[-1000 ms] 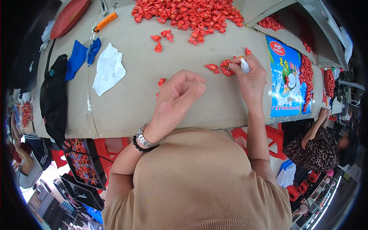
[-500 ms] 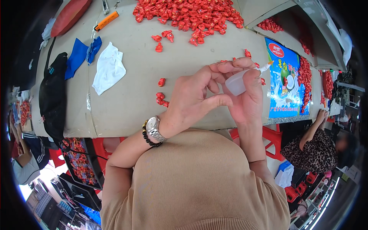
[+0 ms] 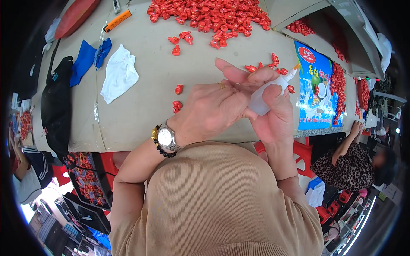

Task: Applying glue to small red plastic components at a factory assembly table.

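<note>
Small translucent white squeeze bottle (image 3: 265,97) with pale nozzle tipped orange, tilted up-right; right hand (image 3: 273,113) wraps its body; left hand (image 3: 213,109) pinches its base; red plastic pieces (image 3: 177,98) lie near.

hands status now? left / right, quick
Left hand: curled, fingers on the small white squeeze bottle; anything else in it cannot be told.
Right hand: closed around the same bottle.

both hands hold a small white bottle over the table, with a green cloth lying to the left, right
Not quite: the head view shows the cloth is white, not green. Both the left hand and right hand do hold the small white bottle over the table.
</note>
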`<state>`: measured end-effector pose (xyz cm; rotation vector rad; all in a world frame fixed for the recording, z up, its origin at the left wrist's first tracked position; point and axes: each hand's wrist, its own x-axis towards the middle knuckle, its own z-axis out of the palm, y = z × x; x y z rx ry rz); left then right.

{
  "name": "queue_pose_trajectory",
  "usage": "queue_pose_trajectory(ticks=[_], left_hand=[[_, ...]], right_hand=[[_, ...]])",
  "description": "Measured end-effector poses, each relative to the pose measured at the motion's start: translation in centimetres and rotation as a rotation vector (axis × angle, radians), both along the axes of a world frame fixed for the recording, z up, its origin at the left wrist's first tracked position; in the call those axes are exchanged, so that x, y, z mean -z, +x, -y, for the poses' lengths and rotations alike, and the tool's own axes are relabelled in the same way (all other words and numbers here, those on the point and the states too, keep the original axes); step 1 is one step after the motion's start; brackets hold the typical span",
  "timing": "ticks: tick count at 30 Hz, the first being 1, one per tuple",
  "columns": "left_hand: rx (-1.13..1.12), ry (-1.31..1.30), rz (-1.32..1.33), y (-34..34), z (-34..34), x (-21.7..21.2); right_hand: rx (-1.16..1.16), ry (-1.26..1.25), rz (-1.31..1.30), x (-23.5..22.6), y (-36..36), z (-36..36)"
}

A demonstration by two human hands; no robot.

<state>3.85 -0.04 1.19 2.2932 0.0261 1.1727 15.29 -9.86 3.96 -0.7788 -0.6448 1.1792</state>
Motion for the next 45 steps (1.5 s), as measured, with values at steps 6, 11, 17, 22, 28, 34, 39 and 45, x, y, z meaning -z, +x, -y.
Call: queue_pose_trajectory(ticks=[6,11,17,22,28,34,39,45], left_hand=[[0.049,-0.030,0.006,0.0,-0.2,0.1],[0.093,-0.039,-0.006,-0.2,-0.4,0.3],[0.055,-0.109,0.037,0.4,0.4,0.9],[0.037,-0.103,0.067,0.4,0.8,0.9],[0.053,-0.267,0.102,0.9,1.1,0.6],[0.229,-0.657,0.013,2.3,1.7,-0.5],[0.248,-0.687,-0.032,3.2,2.5,-1.3],[0.233,-0.469,-0.019,3.0,2.1,-0.6]], right_hand=[[-0.003,0.012,-0.015,0.5,-0.1,-0.1],[0.038,-0.003,0.031,0.1,-0.1,-0.1],[0.186,0.008,0.035,0.1,-0.4,0.0],[0.183,0.060,0.083,-0.1,-0.5,0.0],[0.228,0.102,0.036,0.0,-0.5,-0.1],[0.417,0.062,-0.054,-1.1,-0.1,0.3],[0.522,0.028,-0.124,-2.1,0.6,0.8],[0.511,-0.024,-0.160,-2.2,-0.3,1.3]])
